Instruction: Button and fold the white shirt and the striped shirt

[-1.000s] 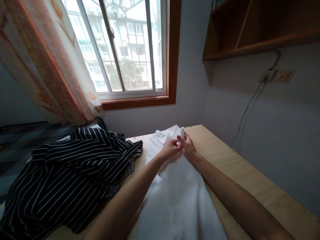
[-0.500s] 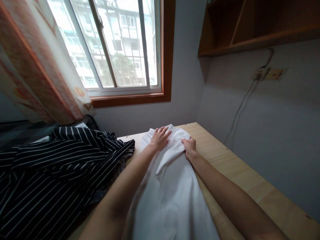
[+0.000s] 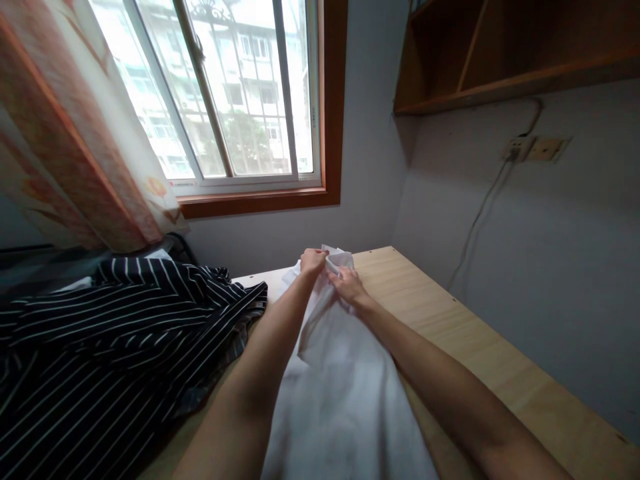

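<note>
Since half a second ago, the right hand has moved inward, near the left hand, at the far end of the table. The left is pinched on the white garment; whether the right grips, I cannot tell. Some fingertips are hidden. Lengthwise, the garment points toward the table's far edge, its near end cut off.

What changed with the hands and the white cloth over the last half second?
The left hand, then spread flat on the white cloth, now has its fingers curled on the cloth's far end. The right hand has moved left, close beside it, and the cloth's far right edge has come inward; whether that hand still grips is unclear. The striped cloth and table stayed put.
</note>
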The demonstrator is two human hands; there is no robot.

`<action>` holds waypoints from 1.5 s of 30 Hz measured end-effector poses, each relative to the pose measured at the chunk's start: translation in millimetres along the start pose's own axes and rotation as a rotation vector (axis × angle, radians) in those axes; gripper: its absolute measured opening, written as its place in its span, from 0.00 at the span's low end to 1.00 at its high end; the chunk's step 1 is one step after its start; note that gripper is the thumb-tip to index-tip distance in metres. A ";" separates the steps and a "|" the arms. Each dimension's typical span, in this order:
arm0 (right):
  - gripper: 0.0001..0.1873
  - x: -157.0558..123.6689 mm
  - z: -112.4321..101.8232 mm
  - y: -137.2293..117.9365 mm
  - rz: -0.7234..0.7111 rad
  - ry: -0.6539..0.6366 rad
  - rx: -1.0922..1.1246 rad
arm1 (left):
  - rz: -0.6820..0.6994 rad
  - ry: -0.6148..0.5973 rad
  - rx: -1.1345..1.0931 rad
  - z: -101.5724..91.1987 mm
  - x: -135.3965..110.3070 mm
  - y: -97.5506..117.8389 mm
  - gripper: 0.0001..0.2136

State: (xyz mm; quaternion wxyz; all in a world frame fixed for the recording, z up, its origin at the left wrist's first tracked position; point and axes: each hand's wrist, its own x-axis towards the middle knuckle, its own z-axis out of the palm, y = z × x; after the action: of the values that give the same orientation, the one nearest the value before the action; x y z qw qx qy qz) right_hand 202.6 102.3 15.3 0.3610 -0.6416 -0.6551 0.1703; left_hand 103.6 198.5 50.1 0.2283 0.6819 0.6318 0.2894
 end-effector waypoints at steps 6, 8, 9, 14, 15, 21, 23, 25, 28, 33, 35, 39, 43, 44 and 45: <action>0.40 -8.9 19.4 -11.7 0.037 -0.255 -0.192 | -0.016 -0.028 0.028 -10.1 5.9 -0.8 0.14; 0.40 -14.8 21.5 -9.7 0.021 -0.289 -0.270 | 0.012 0.003 0.052 -9.9 -1.5 -1.1 0.15; 0.40 -17.3 21.9 -8.6 0.009 -0.298 -0.306 | 0.084 0.016 0.090 -8.8 -7.0 -1.8 0.14; 0.39 -20.3 15.0 1.7 -0.054 -0.362 -0.405 | 0.782 -0.101 0.496 0.8 -38.0 -11.6 0.10; 0.36 -19.7 11.4 5.8 -0.081 -0.363 -0.397 | 0.829 -0.151 0.544 1.8 -42.0 -15.4 0.11; 0.19 -13.6 -17.9 36.2 -0.165 -0.274 -0.215 | 0.841 -0.398 0.622 -7.0 -53.5 -45.2 0.21; 0.19 -8.6 -22.4 38.3 -0.023 -0.123 -0.223 | 0.778 -0.447 0.629 -10.5 -62.0 -52.6 0.27; 0.20 -1.3 -20.3 34.3 0.044 0.056 -0.288 | 0.735 -0.443 0.613 -12.3 -74.6 -56.9 0.31; 0.26 10.3 -6.2 24.6 -0.105 0.062 -0.381 | 0.681 -0.411 0.595 -13.5 -94.8 -60.1 0.34; 0.33 20.0 14.4 27.6 -0.084 -0.317 -0.478 | 0.612 -0.403 0.611 -23.0 -116.0 -70.5 0.39; 0.35 21.0 13.7 34.0 -0.032 -0.336 -0.499 | 0.613 -0.411 0.620 -31.2 -120.6 -77.9 0.41; 0.36 15.4 2.2 41.6 -0.011 -0.316 -0.522 | 0.620 -0.443 0.639 -52.4 -128.0 -94.0 0.40; 0.35 -11.6 -10.6 37.1 -0.090 -0.270 -0.503 | 0.615 -0.411 0.650 -70.0 -137.3 -102.9 0.35; 0.35 -22.1 -11.9 33.4 -0.132 -0.256 -0.501 | 0.614 -0.373 0.648 -72.0 -139.3 -101.7 0.33; 0.36 -33.6 -12.0 28.5 -0.185 -0.247 -0.499 | 0.624 -0.327 0.641 -72.6 -140.7 -98.6 0.31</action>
State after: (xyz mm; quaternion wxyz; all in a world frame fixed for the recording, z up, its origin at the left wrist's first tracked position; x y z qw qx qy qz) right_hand 228.6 70.4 -4.6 0.1234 -0.6224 -0.7715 0.0469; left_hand -22.8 64.4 21.3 0.0051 0.9117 0.4102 0.0233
